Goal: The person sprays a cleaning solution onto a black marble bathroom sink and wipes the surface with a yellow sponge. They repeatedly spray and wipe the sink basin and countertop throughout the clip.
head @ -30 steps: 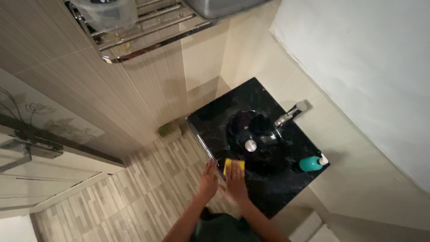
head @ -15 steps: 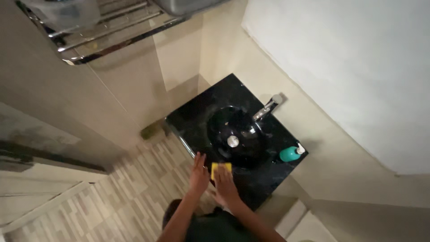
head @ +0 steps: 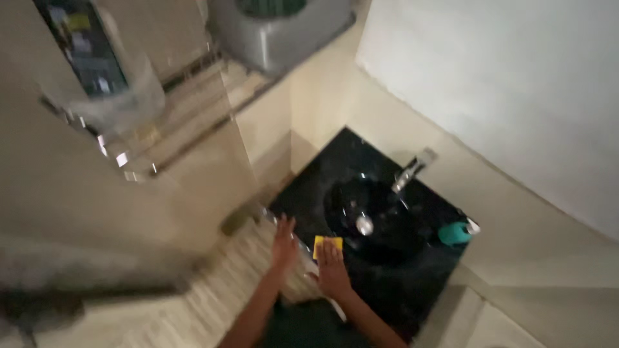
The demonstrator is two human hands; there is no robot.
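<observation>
Right hand: the right hand (head: 333,269) is laid flat, fingers stretched out and held close together, with the fingertips pressed on the near edge of a yellow sponge (head: 327,245); nothing is gripped, the sponge is only pushed down under the fingers.
Left hand: the left hand (head: 284,240) is spread open with fingers apart, placed at the front left edge of the black countertop (head: 412,290); whether it rests on the edge or hovers just over it cannot be told through the blur. Nothing is held in it.
Sponge position: the sponge is set on the countertop, just beside the front rim of the round black basin (head: 374,222), between the two hands.
Sponge axis: a small flat rectangle is seen, its long side lying roughly across the view, parallel to the counter's front edge; the far half is uncovered, the near half is hidden by the fingertips.
Around: a chrome faucet (head: 410,171) is mounted behind the basin, its spout turned over the bowl, and a metal drain (head: 365,225) is seen at the bowl's bottom. A teal soap dispenser (head: 456,232) is stood at the right of the basin, well apart from the sponge.
Above: a metal rack (head: 187,122) with a grey tub (head: 277,29) is fixed on the tiled wall.
In the way: only the basin rim is found next to the sponge.
</observation>
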